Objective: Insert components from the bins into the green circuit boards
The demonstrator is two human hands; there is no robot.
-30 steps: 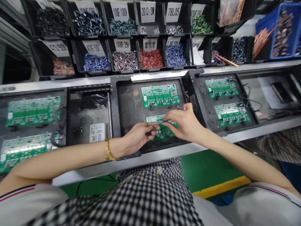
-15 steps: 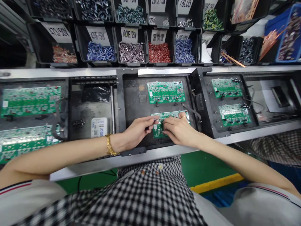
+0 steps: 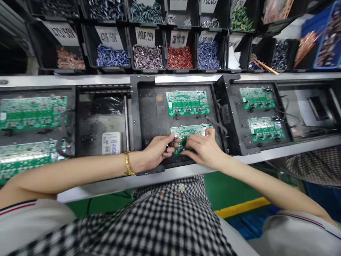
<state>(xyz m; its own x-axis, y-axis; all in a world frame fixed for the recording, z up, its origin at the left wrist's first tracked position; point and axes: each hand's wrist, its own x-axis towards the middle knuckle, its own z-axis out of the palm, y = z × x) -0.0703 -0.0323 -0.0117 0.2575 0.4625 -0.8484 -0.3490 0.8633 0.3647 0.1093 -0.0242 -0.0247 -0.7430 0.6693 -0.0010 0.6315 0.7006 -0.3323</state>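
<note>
Plainly both hands meet over the near board (image 3: 190, 130), the lower of two green circuit boards lying flat in the black tray (image 3: 149, 117) at the middle of the table (image 3: 186, 170). The left hand (image 3: 154, 153) has thumb and forefinger pinched on a small dark part at the board's left end; what the part is I cannot tell. The right hand (image 3: 204, 149) lies with fingers spread and curled, fingertips pressing on the board's middle, and holds nothing that shows.

By the look of it, the board is light, thin and stiff, and would flex only a little. Its face is crowded with small parts and fine leads, so I judge it fragile there. The bare edges and corners seem the safest places to grip, with fingers kept off the populated face. The pinched part is tiny, probably slippery, and best held by its body, not its leads.

A second board (image 3: 187, 102) lies just beyond, apart from the hands. Bins (image 3: 147, 53) of loose components stand behind the tray.
</note>
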